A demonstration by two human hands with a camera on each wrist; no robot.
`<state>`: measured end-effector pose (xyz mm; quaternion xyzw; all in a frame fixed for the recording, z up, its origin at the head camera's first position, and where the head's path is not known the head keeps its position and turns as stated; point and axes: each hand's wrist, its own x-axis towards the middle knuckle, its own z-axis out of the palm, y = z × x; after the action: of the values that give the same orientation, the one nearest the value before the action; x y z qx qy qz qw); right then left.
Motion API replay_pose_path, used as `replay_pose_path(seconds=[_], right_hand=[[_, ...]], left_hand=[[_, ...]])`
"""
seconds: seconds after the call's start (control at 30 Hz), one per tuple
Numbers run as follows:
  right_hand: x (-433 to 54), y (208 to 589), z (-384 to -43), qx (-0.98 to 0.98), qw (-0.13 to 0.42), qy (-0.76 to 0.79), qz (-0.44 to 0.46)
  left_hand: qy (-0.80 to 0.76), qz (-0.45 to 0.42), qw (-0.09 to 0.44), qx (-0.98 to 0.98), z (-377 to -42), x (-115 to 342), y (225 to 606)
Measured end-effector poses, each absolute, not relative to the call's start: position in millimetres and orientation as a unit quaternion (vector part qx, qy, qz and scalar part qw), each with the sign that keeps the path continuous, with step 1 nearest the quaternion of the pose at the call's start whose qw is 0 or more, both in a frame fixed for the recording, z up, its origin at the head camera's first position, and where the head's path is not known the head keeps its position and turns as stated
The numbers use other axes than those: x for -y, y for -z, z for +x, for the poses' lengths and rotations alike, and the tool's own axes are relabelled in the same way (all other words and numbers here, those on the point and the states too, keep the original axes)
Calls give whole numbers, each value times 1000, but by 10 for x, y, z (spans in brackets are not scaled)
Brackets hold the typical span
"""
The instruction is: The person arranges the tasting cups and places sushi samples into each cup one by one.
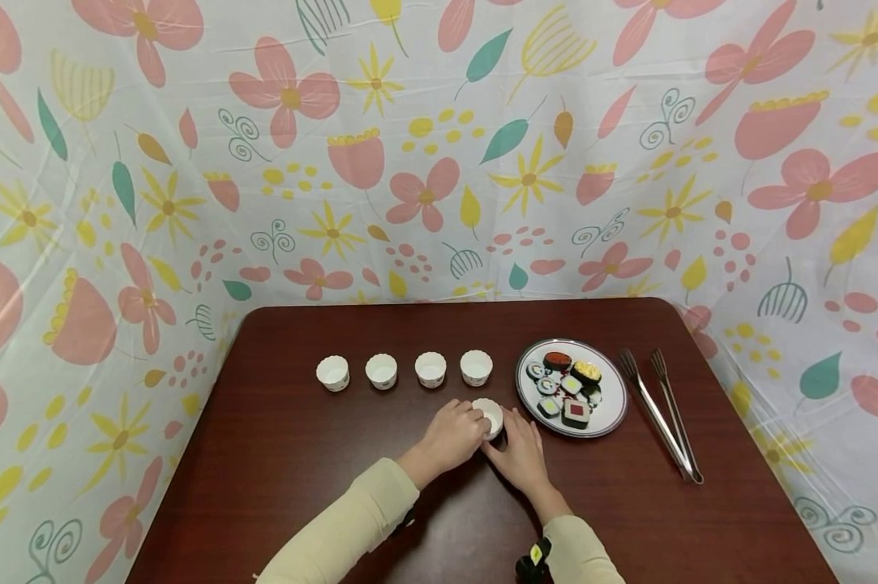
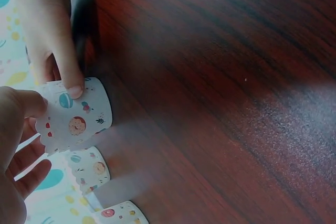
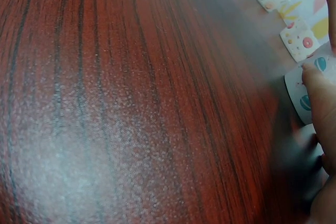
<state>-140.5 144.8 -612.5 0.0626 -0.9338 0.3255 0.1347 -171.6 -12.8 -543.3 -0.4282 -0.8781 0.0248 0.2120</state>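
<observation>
Both hands are at one white paper baking cup (image 1: pixel 491 418) printed with small sweets and berries. My left hand (image 1: pixel 455 434) pinches its scalloped rim from the left, the other fingers spread beside the cup in the left wrist view. On the other side, my right hand (image 1: pixel 519 456) grips the cup, its thumb (image 2: pixel 75 88) lying along the printed wall. Four similar cups form a row behind: one far left (image 1: pixel 332 374), then a second (image 1: pixel 382 371), a third (image 1: pixel 430 370) and the nearest (image 1: pixel 476 368).
To the right, a white plate (image 1: pixel 614 410) with a dark rim bears several sushi pieces (image 1: pixel 566 385). Metal tongs (image 1: pixel 661 418) lie beyond it, fork ends pointing away. A flowered cloth (image 1: pixel 424 162) hangs around the back of the dark wooden table (image 1: pixel 278 454).
</observation>
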Motion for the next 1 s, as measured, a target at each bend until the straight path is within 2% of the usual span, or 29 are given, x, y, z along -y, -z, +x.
replay_pose_path(seconds=[0.6, 1.0], right_hand=[[-1458, 6125, -1427, 938, 125, -317, 59], [-1442, 6111, -1425, 938, 115, -323, 56]], left_hand=[[-11, -436, 257, 863, -1697, 168, 5122], [30, -418, 265, 868, -1686, 319, 4969]])
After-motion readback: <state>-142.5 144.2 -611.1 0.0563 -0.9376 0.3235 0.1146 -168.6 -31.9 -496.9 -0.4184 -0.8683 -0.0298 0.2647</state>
